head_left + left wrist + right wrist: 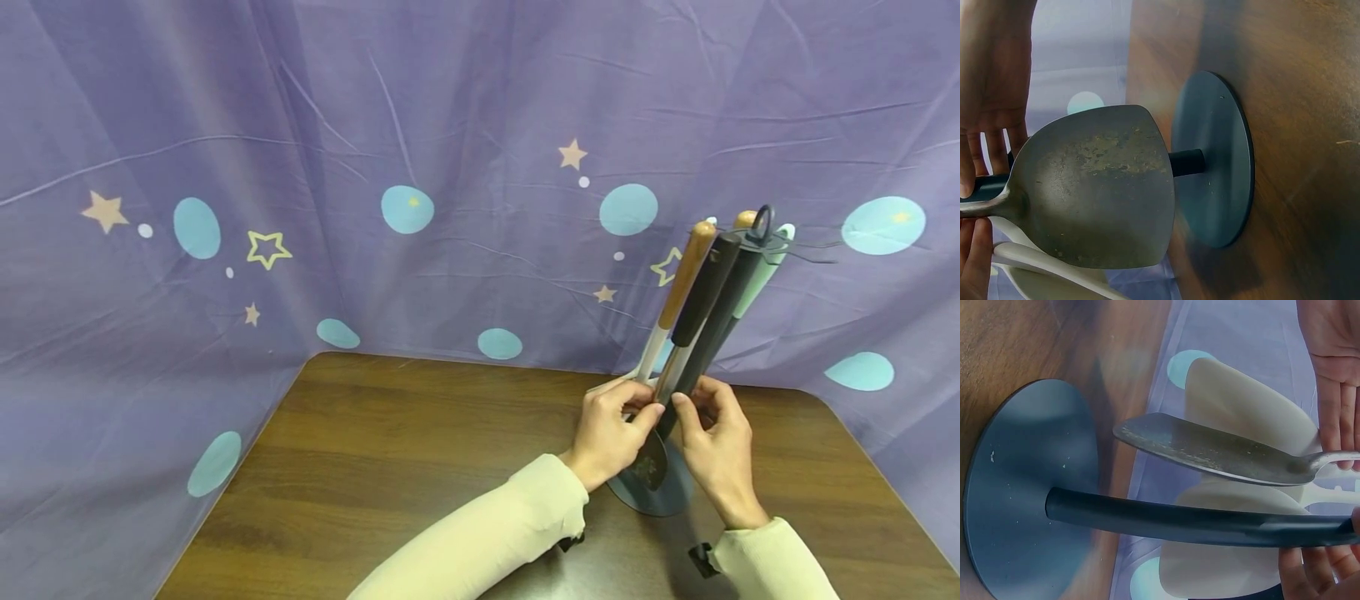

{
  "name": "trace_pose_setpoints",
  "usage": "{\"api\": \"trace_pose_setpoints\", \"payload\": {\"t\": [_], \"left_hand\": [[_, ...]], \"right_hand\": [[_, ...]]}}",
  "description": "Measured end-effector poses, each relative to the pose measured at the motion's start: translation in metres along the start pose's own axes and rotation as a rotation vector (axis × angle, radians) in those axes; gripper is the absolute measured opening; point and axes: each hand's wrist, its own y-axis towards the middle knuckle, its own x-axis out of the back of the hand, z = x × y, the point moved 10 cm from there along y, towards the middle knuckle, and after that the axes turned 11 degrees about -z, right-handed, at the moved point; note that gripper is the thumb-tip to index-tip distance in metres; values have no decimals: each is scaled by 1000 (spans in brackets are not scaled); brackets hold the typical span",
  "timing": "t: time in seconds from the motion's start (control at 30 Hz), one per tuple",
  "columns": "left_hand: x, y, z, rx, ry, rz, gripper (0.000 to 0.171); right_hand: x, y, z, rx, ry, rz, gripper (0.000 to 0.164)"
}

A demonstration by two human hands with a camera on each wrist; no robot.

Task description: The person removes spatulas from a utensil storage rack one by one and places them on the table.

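Observation:
A dark utensil stand [651,502] with a round base stands on the table. My left hand [611,427] pinches the metal shaft of a turner with a black handle [703,292]. Its broad metal blade [1094,187], worn and scratched, hangs in front of the post and above the base in the left wrist view. My right hand [717,442] grips the stand's dark post [1197,520], thumb in front and fingers behind. In the right wrist view, the blade [1222,453] is apart from the post. The turner's top end is near the rack's hooks; whether it hangs there I cannot tell.
Around the post hang other utensils: one with a wooden handle [686,271], one with a pale green handle [763,271], and pale heads [1247,403] behind the turner. Bare hooks [813,253] stick out to the right. A purple patterned curtain [450,167] borders the wooden table [420,433].

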Motion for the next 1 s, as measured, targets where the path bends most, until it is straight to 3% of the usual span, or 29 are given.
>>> {"api": "trace_pose_setpoints", "payload": {"t": [0.67, 0.9, 1.0], "left_hand": [[10, -1, -2, -12, -23, -19, 11], [27, 10, -25, -23, -21, -35, 14], [30, 10, -25, -28, -14, -39, 14]], "right_hand": [[-5, -3, 3, -10, -23, 5, 22], [-9, -6, 6, -21, -12, 10, 25], [-10, -8, 12, -20, -16, 14, 25]]}}
